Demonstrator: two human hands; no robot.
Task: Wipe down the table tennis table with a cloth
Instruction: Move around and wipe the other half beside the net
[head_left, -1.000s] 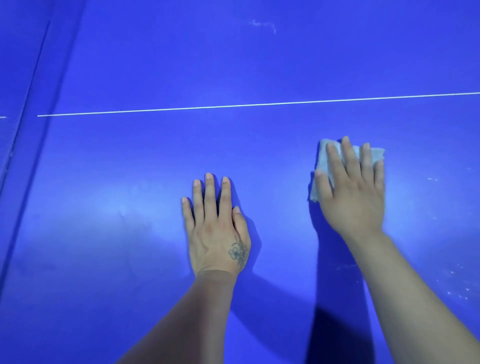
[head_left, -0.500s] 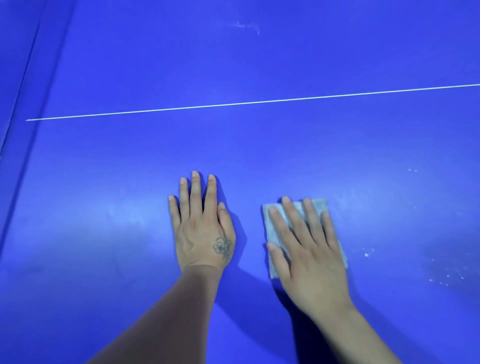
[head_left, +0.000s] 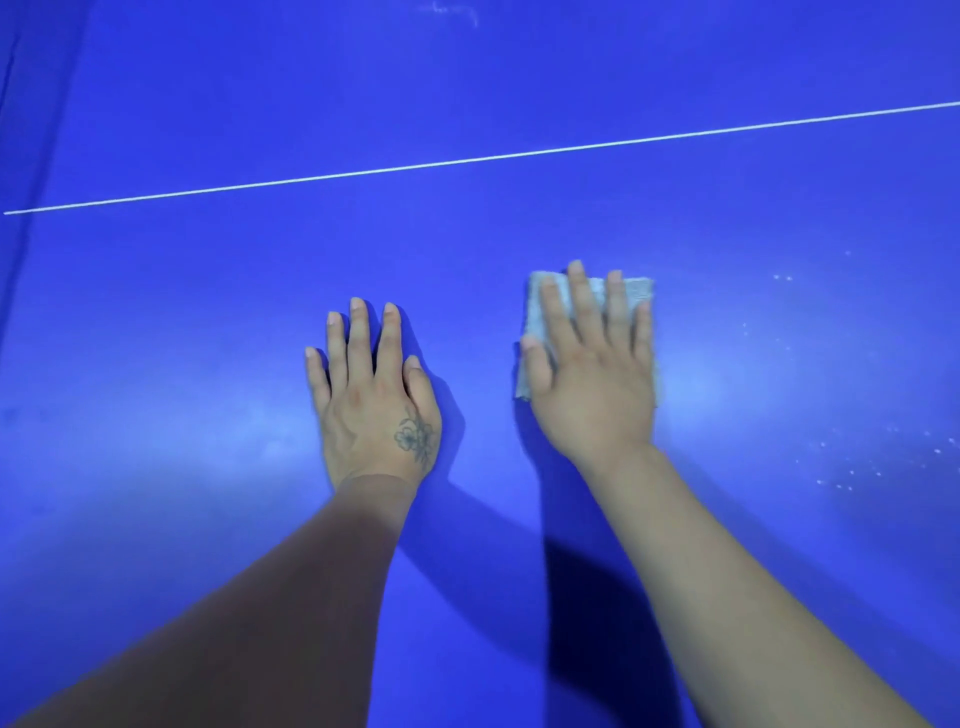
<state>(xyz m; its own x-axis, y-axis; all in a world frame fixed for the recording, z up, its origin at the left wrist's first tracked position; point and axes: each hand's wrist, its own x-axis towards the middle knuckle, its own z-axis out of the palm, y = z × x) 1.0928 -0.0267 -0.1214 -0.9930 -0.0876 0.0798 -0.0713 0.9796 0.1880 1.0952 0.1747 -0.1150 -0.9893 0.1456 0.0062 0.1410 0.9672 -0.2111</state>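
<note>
The blue table tennis table (head_left: 519, 218) fills the head view. A small folded grey cloth (head_left: 536, 306) lies flat on it, right of centre. My right hand (head_left: 592, 364) presses down on the cloth with straight, spread fingers and covers most of it. My left hand (head_left: 371, 400), with a flower tattoo near the thumb, rests flat on the bare table to the left of the cloth, fingers straight.
A thin white line (head_left: 467, 161) crosses the table beyond my hands. White specks (head_left: 852, 467) dot the surface at the right. A faint white smear (head_left: 452, 10) shows at the far top. A darker strip along the table's left side (head_left: 31, 156) runs away from me.
My right hand has pushed the cloth away from me again, after pulling it towards me half a second ago. My left hand has stayed flat on the table.
</note>
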